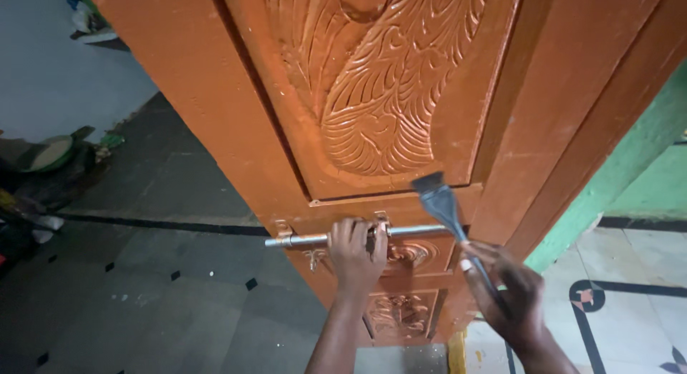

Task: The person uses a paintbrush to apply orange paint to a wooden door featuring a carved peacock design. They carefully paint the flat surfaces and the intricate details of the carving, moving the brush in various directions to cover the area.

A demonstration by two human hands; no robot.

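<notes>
The left hand (356,254) lay nearest the camera, at the lower centre of the view, its forearm rising from the bottom edge. The fingers were curled closed around the metal slide bolt (322,239), gripping it near the middle. The bolt's long axis ran horizontally across the lower rail of the orange carved door (215,116), with its free end projecting to the left past the door's edge and over the dark tiled floor (164,274).

To the right, the bolt continued behind the hand toward the door frame (572,95). Above the bolt sat the carved feather panel (386,95), and below it smaller carved panels (401,313).

Further right, the right hand (512,299) was closed around the handle of a flat paintbrush (438,201). The brush's long axis ran diagonally, handle at lower right and bristles at upper left. The bristle tip rested at, or just beside, the ledge under the carved feather panel, directly above the right-hand part of the bolt; contact could not be confirmed. The right hand was therefore the hand nearer the ledge, which lay up and to the left of it. A green wall (644,166) stood at the far right.
</notes>
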